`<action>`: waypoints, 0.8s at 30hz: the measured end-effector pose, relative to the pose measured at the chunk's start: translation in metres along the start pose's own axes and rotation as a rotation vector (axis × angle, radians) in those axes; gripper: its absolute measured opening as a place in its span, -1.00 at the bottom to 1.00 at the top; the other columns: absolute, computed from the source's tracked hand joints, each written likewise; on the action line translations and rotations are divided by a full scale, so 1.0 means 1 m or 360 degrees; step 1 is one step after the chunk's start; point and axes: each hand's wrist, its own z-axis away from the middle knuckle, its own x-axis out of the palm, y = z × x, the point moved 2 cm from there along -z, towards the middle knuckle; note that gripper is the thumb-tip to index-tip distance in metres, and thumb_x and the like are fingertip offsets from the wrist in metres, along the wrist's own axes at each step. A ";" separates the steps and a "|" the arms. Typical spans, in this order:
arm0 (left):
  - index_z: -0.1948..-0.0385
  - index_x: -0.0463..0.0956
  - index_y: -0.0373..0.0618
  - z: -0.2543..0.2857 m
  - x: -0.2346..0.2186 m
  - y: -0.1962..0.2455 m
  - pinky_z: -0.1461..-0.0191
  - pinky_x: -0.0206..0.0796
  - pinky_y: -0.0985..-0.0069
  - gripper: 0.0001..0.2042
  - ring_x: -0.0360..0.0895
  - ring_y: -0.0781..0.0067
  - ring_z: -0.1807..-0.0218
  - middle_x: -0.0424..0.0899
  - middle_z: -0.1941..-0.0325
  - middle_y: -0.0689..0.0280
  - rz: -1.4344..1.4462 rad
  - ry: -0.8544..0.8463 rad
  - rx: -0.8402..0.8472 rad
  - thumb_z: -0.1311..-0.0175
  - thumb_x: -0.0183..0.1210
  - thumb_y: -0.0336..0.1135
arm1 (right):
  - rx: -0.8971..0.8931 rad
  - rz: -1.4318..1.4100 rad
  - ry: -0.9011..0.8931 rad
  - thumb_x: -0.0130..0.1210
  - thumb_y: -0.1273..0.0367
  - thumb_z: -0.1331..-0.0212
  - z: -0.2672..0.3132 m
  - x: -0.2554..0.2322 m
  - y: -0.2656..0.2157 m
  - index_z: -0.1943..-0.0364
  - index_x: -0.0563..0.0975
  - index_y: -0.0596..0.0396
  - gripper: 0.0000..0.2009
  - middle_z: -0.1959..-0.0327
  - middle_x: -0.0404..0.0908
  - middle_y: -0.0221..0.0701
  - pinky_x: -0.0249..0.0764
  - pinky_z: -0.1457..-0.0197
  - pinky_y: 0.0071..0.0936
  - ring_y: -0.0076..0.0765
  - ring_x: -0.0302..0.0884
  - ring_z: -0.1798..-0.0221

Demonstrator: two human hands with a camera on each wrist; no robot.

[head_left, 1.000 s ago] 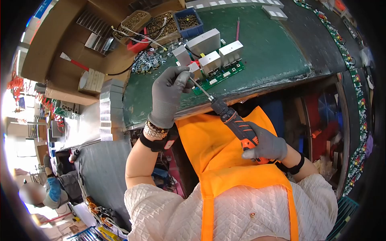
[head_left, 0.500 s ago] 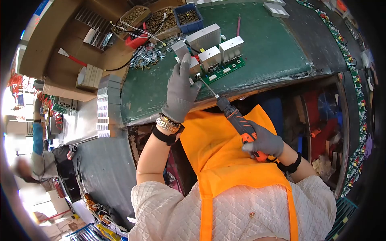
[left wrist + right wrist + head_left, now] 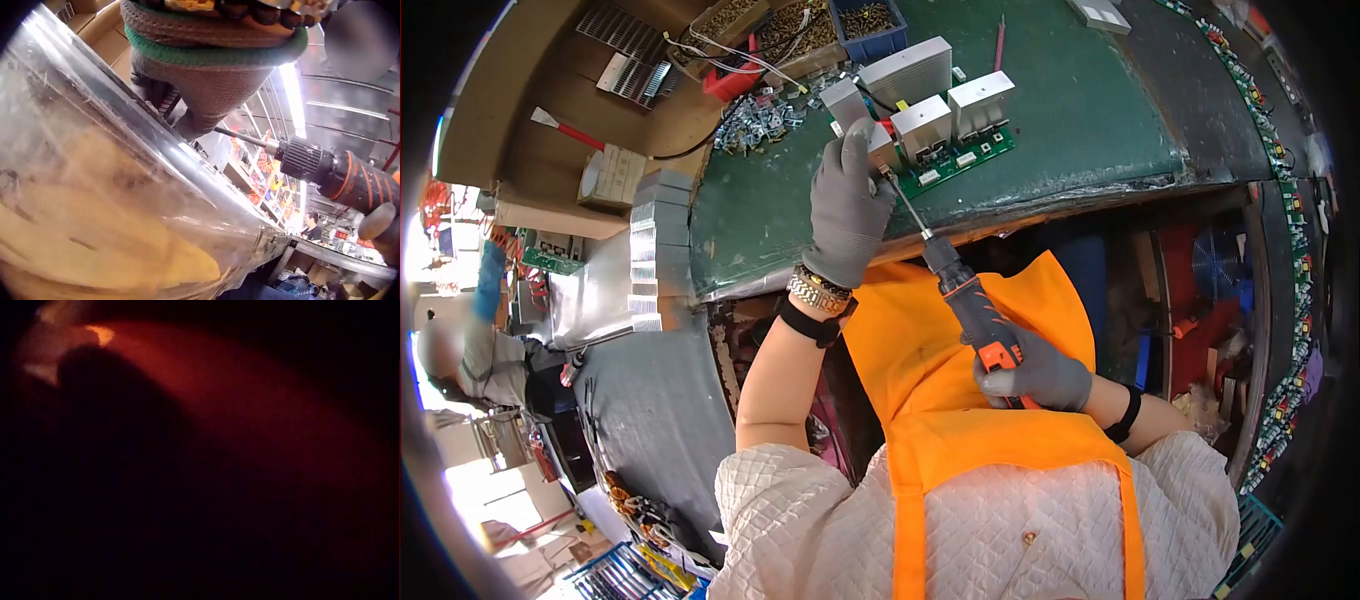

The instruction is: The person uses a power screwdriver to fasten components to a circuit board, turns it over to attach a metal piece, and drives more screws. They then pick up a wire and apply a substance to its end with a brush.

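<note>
In the head view, my gloved right hand [image 3: 1040,375] grips a black-and-orange electric screwdriver [image 3: 972,300]. Its long bit [image 3: 910,208] slants up to the near side of a small heat sink [image 3: 884,152] on a green circuit board [image 3: 945,180]. My gloved left hand [image 3: 847,205] holds that heat sink, with a finger along its left side and the thumb near the bit's tip. Taller silver heat sinks [image 3: 923,128] stand beside it. The left wrist view shows the bit [image 3: 244,137] reaching the left fingertips. The right wrist view is nearly black.
Loose metal clips [image 3: 760,125] lie left of the board. Behind them stand a blue bin [image 3: 870,45] of screws and a red container [image 3: 728,82]. A cardboard box [image 3: 530,110] is at the left. The table's worn front edge [image 3: 1040,205] runs just before the board.
My left hand has left the bit's tip and gone to the small heat sink. The screwdriver first shifted right, then back left, its tip now near the left thumb.
</note>
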 end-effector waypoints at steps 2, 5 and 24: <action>-0.18 0.29 -0.05 0.000 0.000 0.000 0.13 0.40 0.18 -0.32 0.49 -0.05 0.18 0.47 0.18 0.09 0.0004 0.0007 0.0005 0.13 0.23 -0.58 | 0.0011 0.0028 0.0048 0.21 0.42 0.04 0.001 0.006 -0.003 -0.17 0.26 0.06 -0.40 0.39 0.49 -0.43 0.42 0.38 -0.51 -0.50 0.46 0.48; -0.19 0.27 -0.04 0.000 0.000 0.001 0.13 0.40 0.17 -0.31 0.49 -0.06 0.18 0.46 0.19 0.09 -0.0001 -0.0011 -0.0013 0.13 0.23 -0.59 | 0.0003 0.0056 0.0092 0.21 0.42 0.02 -0.001 0.008 0.000 -0.17 0.26 0.06 -0.41 0.38 0.50 -0.43 0.42 0.38 -0.51 -0.49 0.46 0.48; -0.25 0.37 -0.14 -0.060 -0.065 -0.030 -0.10 0.33 0.54 -0.42 0.50 0.52 0.06 0.61 0.00 0.31 0.0964 -0.0755 -0.0310 -0.14 0.33 -0.33 | -0.0159 0.0186 -0.0031 0.41 0.45 0.15 0.033 -0.037 0.000 -0.14 0.32 0.06 -0.32 0.23 0.49 -0.50 0.46 0.13 -0.60 -0.61 0.46 0.22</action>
